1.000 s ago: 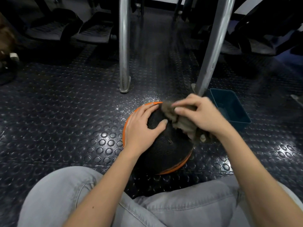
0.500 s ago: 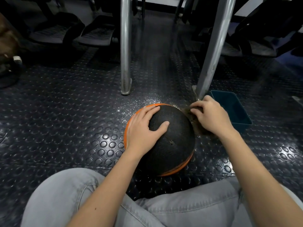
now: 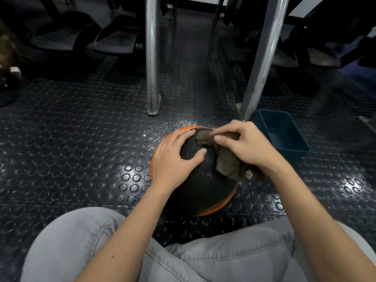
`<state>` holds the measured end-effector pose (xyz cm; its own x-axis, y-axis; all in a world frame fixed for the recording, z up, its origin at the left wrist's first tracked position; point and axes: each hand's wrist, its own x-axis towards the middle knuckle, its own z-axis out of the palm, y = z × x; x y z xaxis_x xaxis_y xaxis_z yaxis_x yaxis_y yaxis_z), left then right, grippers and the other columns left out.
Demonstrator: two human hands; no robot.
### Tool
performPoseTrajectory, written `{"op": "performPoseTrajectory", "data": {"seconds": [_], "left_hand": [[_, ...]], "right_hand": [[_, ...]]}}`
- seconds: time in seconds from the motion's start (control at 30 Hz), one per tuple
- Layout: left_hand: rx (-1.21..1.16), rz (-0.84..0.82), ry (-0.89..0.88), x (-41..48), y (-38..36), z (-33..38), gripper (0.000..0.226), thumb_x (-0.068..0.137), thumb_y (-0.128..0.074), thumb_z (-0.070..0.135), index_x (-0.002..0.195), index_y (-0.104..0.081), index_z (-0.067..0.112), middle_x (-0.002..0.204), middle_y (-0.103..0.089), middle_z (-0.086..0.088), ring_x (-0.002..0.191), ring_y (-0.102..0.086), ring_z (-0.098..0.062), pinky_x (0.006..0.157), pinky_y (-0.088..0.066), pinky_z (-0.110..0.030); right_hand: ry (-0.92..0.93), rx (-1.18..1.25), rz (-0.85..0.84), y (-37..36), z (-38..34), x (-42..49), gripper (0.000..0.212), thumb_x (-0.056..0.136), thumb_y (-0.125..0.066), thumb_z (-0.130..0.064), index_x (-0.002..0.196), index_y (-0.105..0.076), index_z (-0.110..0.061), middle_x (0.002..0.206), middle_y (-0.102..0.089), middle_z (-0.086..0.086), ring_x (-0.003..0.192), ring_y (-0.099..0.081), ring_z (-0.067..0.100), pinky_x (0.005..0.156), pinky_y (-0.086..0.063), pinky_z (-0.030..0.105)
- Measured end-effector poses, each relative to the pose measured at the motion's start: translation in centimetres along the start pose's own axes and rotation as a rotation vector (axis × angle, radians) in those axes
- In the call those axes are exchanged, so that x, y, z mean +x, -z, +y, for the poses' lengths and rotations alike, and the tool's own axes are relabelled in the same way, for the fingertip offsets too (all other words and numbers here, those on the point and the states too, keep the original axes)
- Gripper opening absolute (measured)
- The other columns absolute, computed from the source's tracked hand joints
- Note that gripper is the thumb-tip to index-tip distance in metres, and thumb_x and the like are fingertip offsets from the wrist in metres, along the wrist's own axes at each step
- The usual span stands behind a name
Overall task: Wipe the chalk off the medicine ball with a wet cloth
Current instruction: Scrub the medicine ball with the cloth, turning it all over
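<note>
A black medicine ball with orange bands sits on the studded rubber floor just in front of my knees. My left hand lies spread on the ball's left top, fingers and thumb pressing the surface. My right hand grips a crumpled brown cloth and holds it against the ball's upper right side. Part of the cloth hangs down below my wrist. White specks lie on the floor behind the ball.
A dark teal plastic tub stands to the right of the ball, close to a slanted metal post. An upright metal post rises behind the ball. Gym machine pedals sit at the far left. My grey trouser legs fill the foreground.
My right hand went with the cloth down the ball's far right side, then came back up onto its top right. My left hand stayed in place on the ball.
</note>
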<state>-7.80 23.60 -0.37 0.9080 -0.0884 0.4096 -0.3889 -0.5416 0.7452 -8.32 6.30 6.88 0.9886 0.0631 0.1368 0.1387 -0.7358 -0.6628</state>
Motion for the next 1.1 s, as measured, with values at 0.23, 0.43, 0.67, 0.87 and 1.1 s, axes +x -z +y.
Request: {"op": "performPoseTrajectory", "data": {"seconds": [0.23,0.43,0.67,0.87,1.1], "left_hand": [[-0.015,-0.006,0.003,-0.3,-0.2,0.1,0.064,0.071,-0.047,0.065,0.124,-0.060,0.032,0.120,-0.042,0.034,0.110,-0.029,0.019,0.102,-0.025,-0.020],[-0.018,-0.068,0.040,0.0,0.3,0.4,0.070,0.067,-0.050,0.066,0.126,-0.058,0.029,0.130,-0.050,0.020,0.125,-0.040,-0.002,0.107,-0.025,-0.024],[-0.218,-0.588,0.126,1.5,3.0,-1.4,0.103,0.039,-0.071,0.063,0.132,-0.030,0.048,0.134,-0.017,0.041,0.142,-0.012,-0.001,0.119,-0.014,-0.039],[-0.110,-0.521,0.083,0.8,2.7,-0.3,0.111,0.037,-0.069,0.069,0.136,-0.022,0.048,0.125,-0.008,0.048,0.129,-0.006,0.015,0.119,-0.004,-0.040],[-0.109,-0.528,0.025,0.4,1.4,1.1,0.125,0.060,-0.086,0.041,0.143,0.008,0.043,0.139,-0.023,0.033,0.113,-0.009,0.022,0.113,0.004,-0.028]], "right_hand": [[-0.205,-0.195,0.159,0.2,2.4,0.4,0.016,0.091,-0.059,-0.021,0.102,-0.070,-0.024,0.104,-0.059,0.004,0.103,-0.056,0.023,0.087,-0.041,0.031],[-0.008,0.010,-0.040,-0.4,0.7,0.7,0.015,0.087,-0.065,-0.016,0.095,-0.071,-0.028,0.099,-0.064,0.002,0.098,-0.058,0.014,0.092,-0.042,0.027],[-0.286,-0.188,0.039,0.7,5.1,0.9,0.017,0.092,-0.058,-0.019,0.104,-0.070,-0.018,0.109,-0.067,0.001,0.109,-0.057,0.020,0.090,-0.041,0.027],[0.122,-0.158,-0.078,-0.3,-0.6,0.9,0.015,0.091,-0.059,-0.018,0.100,-0.070,-0.022,0.097,-0.065,-0.002,0.094,-0.056,0.012,0.087,-0.041,0.028],[-0.215,-0.394,0.014,1.0,2.8,1.5,0.019,0.095,-0.051,-0.023,0.107,-0.066,-0.023,0.115,-0.063,0.005,0.109,-0.056,0.027,0.088,-0.044,0.037]]}}
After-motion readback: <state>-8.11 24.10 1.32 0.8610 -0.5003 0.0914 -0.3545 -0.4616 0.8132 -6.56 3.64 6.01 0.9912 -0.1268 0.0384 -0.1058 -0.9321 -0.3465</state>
